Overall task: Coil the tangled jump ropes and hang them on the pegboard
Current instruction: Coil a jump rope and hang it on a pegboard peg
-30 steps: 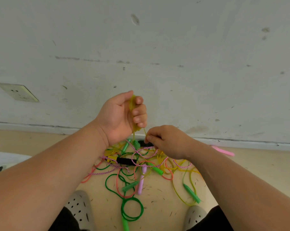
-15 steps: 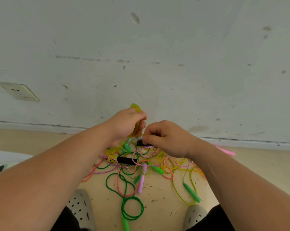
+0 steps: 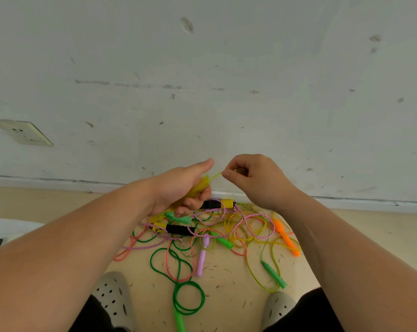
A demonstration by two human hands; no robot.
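Observation:
A tangle of jump ropes (image 3: 217,233) lies on the floor by the wall: green, pink, yellow and pink-white twisted cords with green, purple, orange and black-and-yellow handles. My left hand (image 3: 181,188) grips a bunched coil of yellow rope (image 3: 199,188) above the pile, thumb stretched out. My right hand (image 3: 250,178) pinches a strand of that yellow rope just to the right of the coil, pulled taut between both hands. No pegboard is in view.
A white scuffed wall (image 3: 226,80) rises right behind the pile, with a socket plate (image 3: 23,131) at the left. My two grey perforated shoes (image 3: 114,298) stand near the bottom edge on the beige floor. A white object lies at the far left.
My right hand rose from the pile and moved right, drawing a yellow strand out from the coil. My left hand dropped lower and turned, thumb now pointing out.

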